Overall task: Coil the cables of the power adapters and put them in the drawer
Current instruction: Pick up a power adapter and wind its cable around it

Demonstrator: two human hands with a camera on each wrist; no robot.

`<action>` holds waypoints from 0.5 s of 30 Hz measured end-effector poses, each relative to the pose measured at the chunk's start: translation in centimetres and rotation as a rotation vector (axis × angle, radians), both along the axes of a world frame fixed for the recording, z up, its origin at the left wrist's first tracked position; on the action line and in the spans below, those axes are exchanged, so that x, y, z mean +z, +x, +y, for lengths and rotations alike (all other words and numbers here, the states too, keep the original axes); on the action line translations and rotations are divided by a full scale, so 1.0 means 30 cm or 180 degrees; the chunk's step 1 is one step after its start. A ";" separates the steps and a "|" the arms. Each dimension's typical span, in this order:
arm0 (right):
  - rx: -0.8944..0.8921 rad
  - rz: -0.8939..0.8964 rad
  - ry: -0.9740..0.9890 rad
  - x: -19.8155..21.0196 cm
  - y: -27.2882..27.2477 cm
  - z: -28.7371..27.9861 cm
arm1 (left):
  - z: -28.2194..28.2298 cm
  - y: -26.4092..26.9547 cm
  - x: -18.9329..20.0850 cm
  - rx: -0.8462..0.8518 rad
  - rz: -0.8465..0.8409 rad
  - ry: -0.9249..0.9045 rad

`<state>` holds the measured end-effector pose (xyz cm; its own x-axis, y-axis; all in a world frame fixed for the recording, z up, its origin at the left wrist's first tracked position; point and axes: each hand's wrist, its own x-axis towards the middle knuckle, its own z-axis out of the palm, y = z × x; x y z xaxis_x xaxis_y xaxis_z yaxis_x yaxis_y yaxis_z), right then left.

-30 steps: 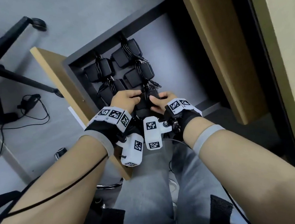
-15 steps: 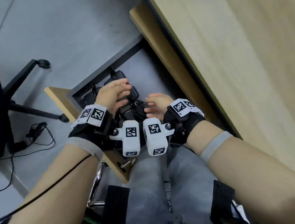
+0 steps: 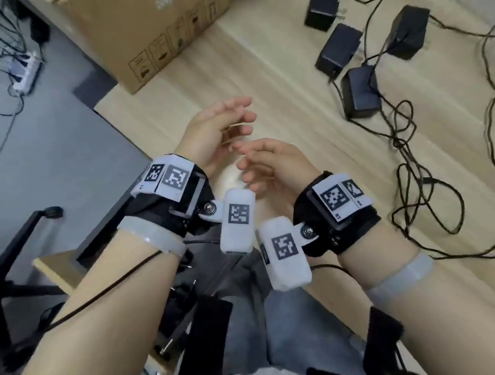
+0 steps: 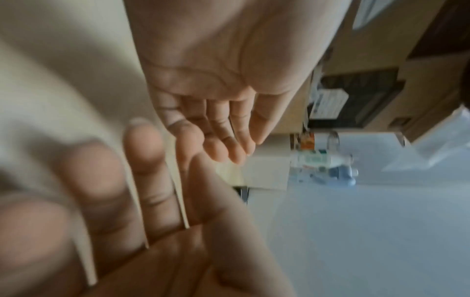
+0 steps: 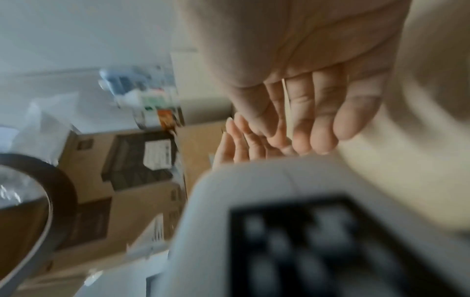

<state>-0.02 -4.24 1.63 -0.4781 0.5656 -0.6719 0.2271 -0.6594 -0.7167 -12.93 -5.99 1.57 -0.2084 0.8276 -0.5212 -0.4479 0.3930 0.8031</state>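
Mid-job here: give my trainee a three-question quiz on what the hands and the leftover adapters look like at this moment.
1. True or false: the left hand holds a black power adapter.
2. How many black box-shaped power adapters lie on the light wooden desktop?
3. The adapters' black cables are: A) coiled, B) loose and tangled, C) in the brown cardboard box.

Key
1. False; it and the right hand are empty, fingers relaxed.
2. Four.
3. B.
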 end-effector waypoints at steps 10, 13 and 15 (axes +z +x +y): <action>-0.0934 -0.0814 0.0912 0.010 0.416 0.437 | 0.408 0.347 0.033 -0.0895 0.0911 0.0027; -0.0787 -0.1133 0.1188 -0.047 0.435 0.485 | 0.472 0.402 -0.026 -0.0960 0.1104 -0.0202; -0.0577 -0.1409 0.1357 -0.082 0.429 0.496 | 0.504 0.415 -0.069 -0.1027 0.1297 -0.0375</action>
